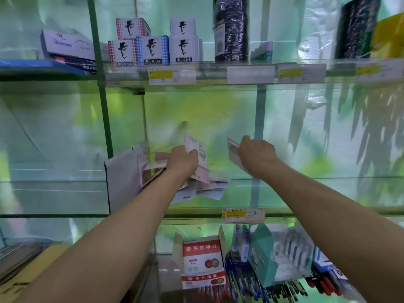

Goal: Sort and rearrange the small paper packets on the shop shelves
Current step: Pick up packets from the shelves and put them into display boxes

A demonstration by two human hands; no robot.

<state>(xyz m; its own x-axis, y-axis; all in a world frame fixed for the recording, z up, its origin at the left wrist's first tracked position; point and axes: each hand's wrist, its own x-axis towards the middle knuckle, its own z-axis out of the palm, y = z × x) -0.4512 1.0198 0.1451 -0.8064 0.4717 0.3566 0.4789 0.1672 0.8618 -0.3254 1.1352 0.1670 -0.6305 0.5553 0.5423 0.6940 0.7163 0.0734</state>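
Lower shelf: closest to you. Red ink pad boxes [201, 256] are on the left, with loose pens [242, 283] and a teal box [262, 254] to their right. None of that is your job here.
Shelf edge: a price tag [243, 215] is clipped to the front lip of the glass shelf [317, 191] you're reaching over.
Left hand: your left hand [182, 159] has its fingers closed round one pink-and-white packet [197, 149]. It's held upright just above the pile, I'd guess so you can read its face before picking a spot for it.
Right hand: your right hand [255, 154] is clamped on a thin stack [232, 153] of packets, tilted and held apart to the right of the pile. Looks like that's your sorted bunch, kept clear so it doesn't mix back in.
Pile: loose packets [209, 186] lie overlapping every which way on the glass, under and beyond your left wrist. I'd say most of the sorting isn't done yet.
Carton: a white open carton [122, 173] stands just left of the pile. It could be their home, can't be sure.
Top shelf: far and up there are boxes with a hat-man print [153, 49], plus black rolls [231, 29] to the right.
Hard to tell: your right fingertips are hidden behind the hand, the stack can't be counted, the packet print is blurred, and your left arm covers part of the pile.
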